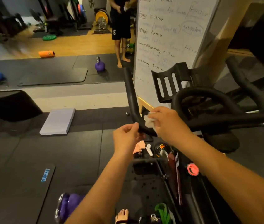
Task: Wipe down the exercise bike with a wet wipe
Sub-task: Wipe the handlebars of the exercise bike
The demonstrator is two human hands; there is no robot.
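Head view looks down on a floor (79,151) of matte black rubber tiles with thin seams, and a smoother black mat (31,191) with rounded corners lies at lower left. A tall whiteboard (168,38), glossy and covered in handwritten lines, stands tilted behind the exercise bike (209,120).

The bike's frame is dark and its handlebars are thick round tubes wrapped in matte black, rubbery-looking padding, looping in curves at the right. One handlebar horn (130,94) rises upright on the left and bends sharply at its base. A hard black plastic holder (170,83) with three vertical slots sits just behind the bars. On the floor to the left lies a flat, pale grey rectangular pad (57,121). Farther back stands a round purple kettlebell (99,65) with a shiny handle.

Both hands meet at the bend of the horn. The right hand (168,123) has its fingers curled round a crumpled white wet wipe (149,122), pressing it against the inner side of the bend. The left hand (125,136) is loosely curled just beside the bend, fingertips at the padding; whether it actually grips the bar cannot be told.
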